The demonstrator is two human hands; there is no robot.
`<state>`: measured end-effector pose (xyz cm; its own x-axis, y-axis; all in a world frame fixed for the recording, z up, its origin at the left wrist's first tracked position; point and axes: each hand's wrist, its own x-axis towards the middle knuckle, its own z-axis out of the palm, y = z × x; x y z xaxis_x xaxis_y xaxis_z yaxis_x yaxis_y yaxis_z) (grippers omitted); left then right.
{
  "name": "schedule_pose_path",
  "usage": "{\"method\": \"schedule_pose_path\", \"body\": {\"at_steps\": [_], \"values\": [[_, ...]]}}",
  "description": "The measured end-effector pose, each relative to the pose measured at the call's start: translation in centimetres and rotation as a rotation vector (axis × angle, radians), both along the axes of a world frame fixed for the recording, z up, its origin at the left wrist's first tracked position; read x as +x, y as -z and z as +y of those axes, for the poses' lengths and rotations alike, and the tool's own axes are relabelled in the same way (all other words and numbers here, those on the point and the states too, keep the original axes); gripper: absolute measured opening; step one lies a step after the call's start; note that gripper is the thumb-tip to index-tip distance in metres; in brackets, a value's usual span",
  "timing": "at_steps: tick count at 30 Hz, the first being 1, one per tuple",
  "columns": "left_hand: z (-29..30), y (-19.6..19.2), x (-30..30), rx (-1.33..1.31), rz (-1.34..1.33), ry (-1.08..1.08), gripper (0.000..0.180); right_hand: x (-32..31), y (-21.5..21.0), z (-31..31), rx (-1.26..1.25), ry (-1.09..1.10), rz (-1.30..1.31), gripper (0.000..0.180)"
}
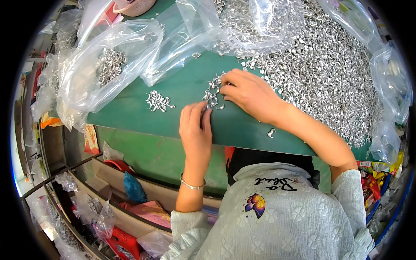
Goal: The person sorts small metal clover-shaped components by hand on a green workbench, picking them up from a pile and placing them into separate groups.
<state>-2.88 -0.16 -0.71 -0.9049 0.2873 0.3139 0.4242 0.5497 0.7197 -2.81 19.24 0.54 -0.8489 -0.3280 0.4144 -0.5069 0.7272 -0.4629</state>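
My left hand is at the near side of a small cluster of curved silver metal pieces on the green tabletop. Its thumb and fingers are pinched round one such piece at the fingertips. Curled over the cluster's right side is my right hand, its fingertips among the pieces; what they grip is hidden. Left of both hands lies a separate little pile of the same hook-shaped pieces. A single loose piece rests near the front edge, below my right forearm.
A huge heap of the metal pieces covers the table's right side. Clear plastic bags lie at the left and back, one holding more pieces. A pink basket stands at the far left. Below the front edge, drawers hold bagged parts.
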Motion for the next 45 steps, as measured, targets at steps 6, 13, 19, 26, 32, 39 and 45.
{"method": "schedule_pose_path", "body": {"at_steps": [6, 13, 19, 26, 32, 39, 45], "values": [[0.8, -1.3, 0.5, 0.105, -0.048, -0.008, 0.025, 4.3, -3.6, 3.7, -0.008, 0.076, -0.271, 0.016], [4.1, -1.0, 6.9, 0.017, -0.019, 0.39, 0.032, 9.5, -5.6, 5.1, 0.108, 0.152, -0.499, 0.016], [5.2, -0.4, 7.3, -0.059, -0.013, 0.36, 0.032, 11.3, -5.1, 6.4, 0.185, 0.361, -0.322, 0.017], [4.3, -0.7, 7.3, -0.091, -0.022, 0.308, 0.031, 13.1, -3.0, 4.5, 0.213, 0.387, -0.205, 0.02], [4.2, -0.6, 7.7, -0.09, -0.019, 0.299, 0.031, 13.8, -2.8, 5.6, 0.149, 0.535, -0.151, 0.017], [4.1, -0.4, 7.1, -0.082, 0.003, 0.248, 0.032, 13.9, -2.2, 5.2, 0.277, 0.547, -0.201, 0.021], [4.9, -0.7, 7.1, -0.111, -0.003, 0.323, 0.03, 12.6, -2.4, 3.8, 0.226, 0.535, -0.182, 0.043]]}}
